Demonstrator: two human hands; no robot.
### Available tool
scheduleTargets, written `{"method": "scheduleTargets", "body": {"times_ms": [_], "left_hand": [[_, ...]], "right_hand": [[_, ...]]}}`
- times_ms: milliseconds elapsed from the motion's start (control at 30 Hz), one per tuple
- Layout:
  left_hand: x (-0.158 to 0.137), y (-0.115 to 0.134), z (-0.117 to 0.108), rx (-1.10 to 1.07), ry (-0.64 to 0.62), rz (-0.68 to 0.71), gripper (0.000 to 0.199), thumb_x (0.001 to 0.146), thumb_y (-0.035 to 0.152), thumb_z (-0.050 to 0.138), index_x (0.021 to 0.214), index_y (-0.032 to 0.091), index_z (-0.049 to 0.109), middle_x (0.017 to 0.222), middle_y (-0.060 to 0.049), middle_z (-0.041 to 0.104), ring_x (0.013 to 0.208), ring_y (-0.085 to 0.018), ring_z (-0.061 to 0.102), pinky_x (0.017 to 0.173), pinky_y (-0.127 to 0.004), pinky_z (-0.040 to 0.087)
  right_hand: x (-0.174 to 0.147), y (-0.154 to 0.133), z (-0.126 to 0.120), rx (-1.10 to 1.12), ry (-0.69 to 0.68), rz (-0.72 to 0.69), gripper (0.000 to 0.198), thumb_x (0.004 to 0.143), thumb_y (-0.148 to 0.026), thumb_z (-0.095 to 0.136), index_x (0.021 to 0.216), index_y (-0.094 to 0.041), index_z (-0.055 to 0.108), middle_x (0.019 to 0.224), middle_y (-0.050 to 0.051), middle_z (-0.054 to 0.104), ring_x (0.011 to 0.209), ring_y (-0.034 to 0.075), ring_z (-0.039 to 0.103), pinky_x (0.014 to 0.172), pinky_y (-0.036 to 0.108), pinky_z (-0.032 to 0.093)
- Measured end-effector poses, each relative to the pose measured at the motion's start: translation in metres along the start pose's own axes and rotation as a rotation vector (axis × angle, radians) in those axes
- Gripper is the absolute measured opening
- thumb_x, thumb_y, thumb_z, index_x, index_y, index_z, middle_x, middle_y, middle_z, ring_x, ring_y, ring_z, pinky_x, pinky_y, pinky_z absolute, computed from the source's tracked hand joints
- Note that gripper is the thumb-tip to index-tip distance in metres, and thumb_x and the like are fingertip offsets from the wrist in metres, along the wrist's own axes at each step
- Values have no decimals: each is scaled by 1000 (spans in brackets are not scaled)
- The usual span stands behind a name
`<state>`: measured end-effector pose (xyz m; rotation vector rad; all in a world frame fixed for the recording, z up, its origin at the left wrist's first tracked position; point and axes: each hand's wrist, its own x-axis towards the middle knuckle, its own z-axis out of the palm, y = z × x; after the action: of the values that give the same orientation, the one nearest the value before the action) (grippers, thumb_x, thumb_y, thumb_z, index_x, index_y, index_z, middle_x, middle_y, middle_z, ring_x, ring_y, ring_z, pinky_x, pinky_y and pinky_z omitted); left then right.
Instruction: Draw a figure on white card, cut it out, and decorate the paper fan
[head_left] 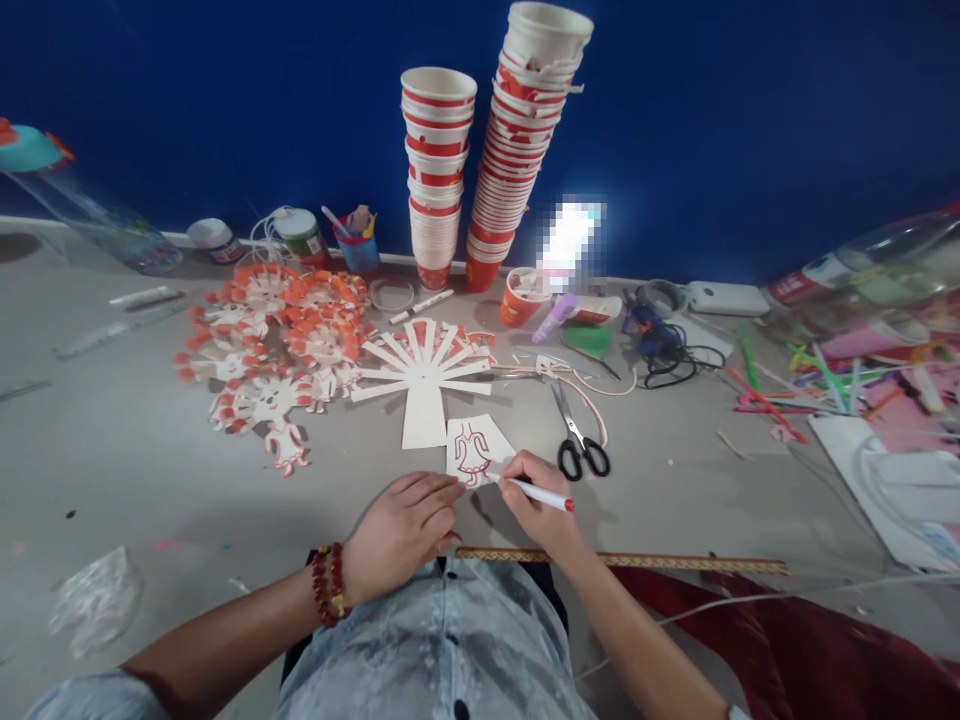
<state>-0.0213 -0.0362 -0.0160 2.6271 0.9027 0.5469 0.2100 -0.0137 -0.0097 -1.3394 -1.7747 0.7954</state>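
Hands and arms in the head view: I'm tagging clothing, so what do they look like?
The left hand and right hand are gloveless. Dark red bead strands with a gold-coloured piece circle the left wrist. The left sleeve is pale blue-grey; only a sliver of right sleeve shows.

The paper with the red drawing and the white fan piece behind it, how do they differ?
The drawing paper is small; the fan piece is larger, with strips spreading from its top. The drawing paper bears a red outline; the fan piece shows none. The right hand holds a pen at the drawing paper, while the fan piece lies untouched. Both are white.
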Motion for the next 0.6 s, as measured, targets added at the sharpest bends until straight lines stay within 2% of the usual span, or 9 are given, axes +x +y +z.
{"method": "scheduleTargets", "body": {"times_ms": [333,600], "left_hand": [[0,0,1,7,1,5,12,94,29,57,91,17,59,131,-10,63,123,-24,56,103,-43,46],[1,0,0,6,9,1,10,92,28,60,91,17,59,130,-9,64,123,-24,56,104,-42,47]], "right_hand": [[0,0,0,-24,-18,-11,13,80,-19,52,67,-22,52,59,-2,56,56,15,52,55,26,41],[-1,0,-1,9,12,33,14,80,-18,53,66,-22,50,57,-4,48,51,13,45,51,25,37]]}}
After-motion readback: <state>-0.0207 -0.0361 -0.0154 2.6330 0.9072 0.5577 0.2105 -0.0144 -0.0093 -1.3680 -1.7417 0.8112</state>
